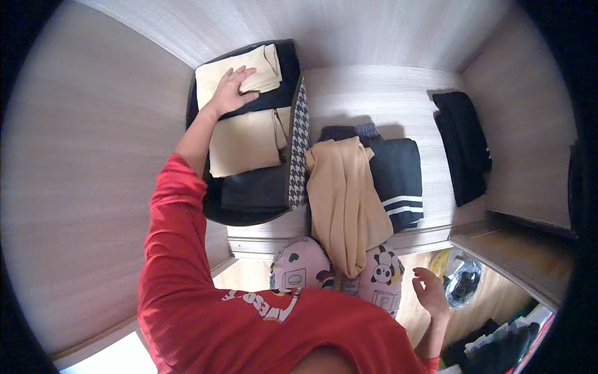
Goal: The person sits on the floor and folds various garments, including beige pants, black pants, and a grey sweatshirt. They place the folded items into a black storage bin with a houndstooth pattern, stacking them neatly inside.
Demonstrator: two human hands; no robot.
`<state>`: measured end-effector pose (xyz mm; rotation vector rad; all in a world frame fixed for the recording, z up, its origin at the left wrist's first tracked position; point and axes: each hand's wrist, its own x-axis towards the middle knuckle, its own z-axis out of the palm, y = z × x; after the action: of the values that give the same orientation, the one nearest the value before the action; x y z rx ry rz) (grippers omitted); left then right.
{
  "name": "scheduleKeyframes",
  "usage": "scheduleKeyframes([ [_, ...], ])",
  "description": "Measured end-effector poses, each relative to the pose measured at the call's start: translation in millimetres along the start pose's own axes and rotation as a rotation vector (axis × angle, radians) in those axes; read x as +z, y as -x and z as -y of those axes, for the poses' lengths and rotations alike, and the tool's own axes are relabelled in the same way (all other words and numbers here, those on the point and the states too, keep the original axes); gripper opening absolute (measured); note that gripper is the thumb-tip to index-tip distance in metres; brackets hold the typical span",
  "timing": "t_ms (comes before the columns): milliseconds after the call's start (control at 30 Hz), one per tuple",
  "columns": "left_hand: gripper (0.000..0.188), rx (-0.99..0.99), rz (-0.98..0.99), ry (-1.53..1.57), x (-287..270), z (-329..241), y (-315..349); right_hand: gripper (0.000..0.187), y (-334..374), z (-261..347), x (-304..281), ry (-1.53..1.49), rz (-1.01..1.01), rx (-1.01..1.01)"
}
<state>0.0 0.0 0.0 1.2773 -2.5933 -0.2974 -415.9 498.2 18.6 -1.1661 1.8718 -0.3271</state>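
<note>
My left hand [233, 90] lies flat, fingers spread, on a folded cream garment [213, 78] at the far end of a fabric storage box [299, 134] with a houndstooth side. A second folded cream garment [244, 144] sits nearer in the box, with dark folded clothes [254, 189] beside and below it. Low on the right, my right hand [431, 294] hangs in the air with loosely bent fingers and holds nothing. To the right of the box, a loosely draped tan garment [342, 193] partly covers dark folded trousers with white stripes [398, 181].
The box stands on a wooden shelf [367, 93] between side panels. A black folded garment [462, 146] lies at the shelf's right. My knees in panda-print trousers [302, 262] are at its front edge. Below right are a clear bag of dark things [464, 280] and piled clothes [504, 349].
</note>
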Motion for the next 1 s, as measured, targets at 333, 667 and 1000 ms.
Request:
scheduleKeyframes([
  [333, 0.037, -1.128, -0.612, 0.895, 7.4, 29.2, 104.3, 0.025, -12.6, 21.5, -5.2, 0.078, 0.034, -0.106],
  [667, 0.034, -0.882, -0.706, 1.547, 10.7, 42.6, 96.0, 0.025, -9.2, 42.0, -3.7, 0.14, 0.079, -0.082],
  [1000, 0.063, -1.103, -0.679, 1.27, 35.0, 65.4, 98.4, 0.026, -7.8, 46.3, 5.4, 0.152, 0.09, -0.122],
])
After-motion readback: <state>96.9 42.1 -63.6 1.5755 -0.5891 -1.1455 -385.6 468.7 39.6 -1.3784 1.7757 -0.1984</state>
